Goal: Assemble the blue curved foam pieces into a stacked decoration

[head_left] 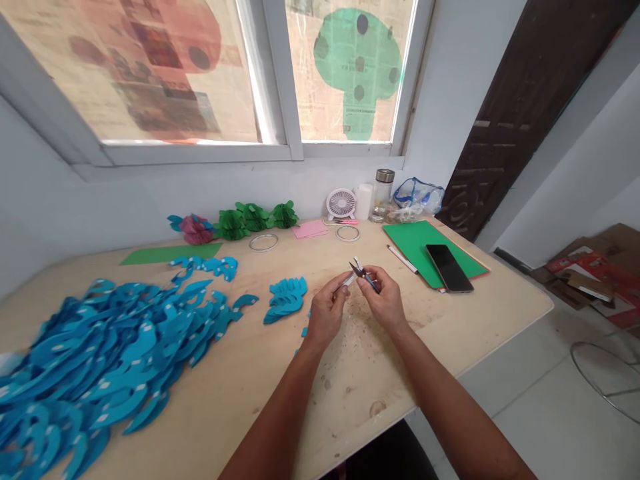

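Note:
My left hand (327,308) pinches a small white strip (349,280) between thumb and fingers; its exact kind is too small to tell. Closed round a pair of small dark-bladed snips (367,280) is my right hand (384,297), and the blades point up and left beside the strip. Another small white bit shows at the blade tips, and I cannot tell what holds it. Left of my hands lies a neat stack of blue curved pieces (286,300). A large heap of similar blue pieces (115,353), many with white patches, spreads over the table's left side.
Along the wall of the wooden table (450,340) stand green and pink paper flowers (253,219), a small fan (341,203) and a glass bottle (383,195). Tape rolls (348,228) lie nearer. A phone (449,268) rests on green sheets (417,243), beside a pen (402,259).

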{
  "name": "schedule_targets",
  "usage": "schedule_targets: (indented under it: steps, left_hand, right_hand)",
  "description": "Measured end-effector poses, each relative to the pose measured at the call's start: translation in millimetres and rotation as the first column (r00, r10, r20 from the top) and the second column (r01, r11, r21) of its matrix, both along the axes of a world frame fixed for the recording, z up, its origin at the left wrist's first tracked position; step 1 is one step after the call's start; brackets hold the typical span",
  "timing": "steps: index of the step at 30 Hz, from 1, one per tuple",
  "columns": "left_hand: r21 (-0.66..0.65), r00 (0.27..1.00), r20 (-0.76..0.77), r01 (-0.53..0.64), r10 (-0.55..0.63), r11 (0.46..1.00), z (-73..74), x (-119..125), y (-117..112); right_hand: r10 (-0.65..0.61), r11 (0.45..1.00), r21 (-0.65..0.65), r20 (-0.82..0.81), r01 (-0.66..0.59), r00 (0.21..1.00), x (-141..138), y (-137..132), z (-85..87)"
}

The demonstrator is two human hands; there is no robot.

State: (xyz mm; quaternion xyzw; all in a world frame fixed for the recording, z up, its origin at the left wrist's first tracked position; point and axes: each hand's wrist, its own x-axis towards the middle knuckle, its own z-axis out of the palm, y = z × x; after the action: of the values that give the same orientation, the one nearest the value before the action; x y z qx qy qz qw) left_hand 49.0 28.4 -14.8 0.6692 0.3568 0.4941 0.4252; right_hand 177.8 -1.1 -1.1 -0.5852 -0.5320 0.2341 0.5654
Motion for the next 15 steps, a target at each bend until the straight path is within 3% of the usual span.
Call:
schedule_targets:
  steps: [7,11,15]
  left_hand:
    - [0.018,0.994,-0.032,-0.100,0.100,0.995,-1.1,20.9,15.0]
    - [0.072,0.990,-0.109,-0.084,0.092,0.994,-3.7,31.4,21.7]
    - [0.063,0.966,-0.055,-0.249,0.253,0.966,-5.2,25.7,9.9]
  right_hand:
    - [-0.137,0.988,0.097,0.156,0.122,0.978,1.2,-3.0,4.3]
    - [-0.175,0.978,0.157,0.273,0.136,0.946,2.7,-3.1,2.4]
    - [-0.218,0.969,0.199,0.399,0.148,0.891,2.6,-4.9,1.9]
